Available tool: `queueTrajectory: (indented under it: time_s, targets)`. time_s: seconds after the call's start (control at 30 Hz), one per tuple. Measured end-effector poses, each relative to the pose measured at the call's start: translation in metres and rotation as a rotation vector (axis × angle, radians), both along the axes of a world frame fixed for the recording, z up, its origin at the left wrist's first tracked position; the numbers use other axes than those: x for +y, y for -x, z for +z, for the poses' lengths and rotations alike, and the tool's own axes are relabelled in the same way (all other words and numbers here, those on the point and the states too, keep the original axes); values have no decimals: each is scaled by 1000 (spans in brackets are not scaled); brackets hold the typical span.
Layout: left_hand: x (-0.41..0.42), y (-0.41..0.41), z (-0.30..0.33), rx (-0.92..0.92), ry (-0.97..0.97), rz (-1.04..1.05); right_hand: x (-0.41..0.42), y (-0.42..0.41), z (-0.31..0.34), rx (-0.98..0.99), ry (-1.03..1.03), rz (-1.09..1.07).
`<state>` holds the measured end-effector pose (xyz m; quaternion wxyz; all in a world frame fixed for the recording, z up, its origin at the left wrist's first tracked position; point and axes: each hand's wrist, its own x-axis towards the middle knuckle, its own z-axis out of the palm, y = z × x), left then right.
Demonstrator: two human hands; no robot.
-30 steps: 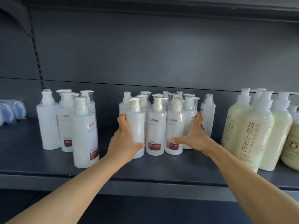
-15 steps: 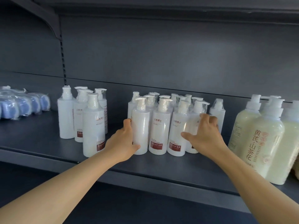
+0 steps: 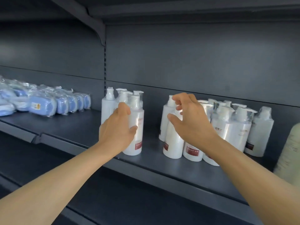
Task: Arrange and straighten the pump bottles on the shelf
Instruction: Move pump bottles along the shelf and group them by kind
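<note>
Nearest to me, two bare forearms reach up and in over the front lip of the dark shelf. The left hand curls round the front white pump bottle of the smaller cluster, thumb across its face and fingers behind; the grip looks loosely closed on the body, probably to turn the red label forward or slide it back among its neighbours, since it stands nearest the lip. The right hand hovers spread-fingered at the larger group of white pump bottles, fingertips by the pump head of the leftmost bottle, palm in front of the others. That grip is open; I cannot tell whether it touches anything.

A bare strip of shelf lies between the two clusters, so there is room to push them together sideways. The front lip is close, so any pull forward risks tipping a bottle off. Behind, the back panel sets the limit for pushing rows deeper. Farther left, well apart, lie blue wrapped packs; at the far right edge a cream bottle crowds the larger group.
</note>
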<state>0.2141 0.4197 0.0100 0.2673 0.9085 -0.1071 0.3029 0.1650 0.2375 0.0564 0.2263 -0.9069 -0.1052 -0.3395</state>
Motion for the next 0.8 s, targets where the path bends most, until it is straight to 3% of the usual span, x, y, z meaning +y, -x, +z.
queueTrajectory:
  time_s: [0.13, 0.27, 0.57, 0.8]
  targets:
    - [35, -31, 6, 7, 87, -30, 41, -25, 5, 79, 23, 82]
    - [61, -74, 4, 148, 130, -126, 73, -49, 3, 299, -45, 119]
    - [95, -167, -8, 540, 506, -538, 92, -67, 3, 393, -10, -147]
    - [101, -190, -22, 595, 614, -804, 82, -75, -1, 359, -56, -366]
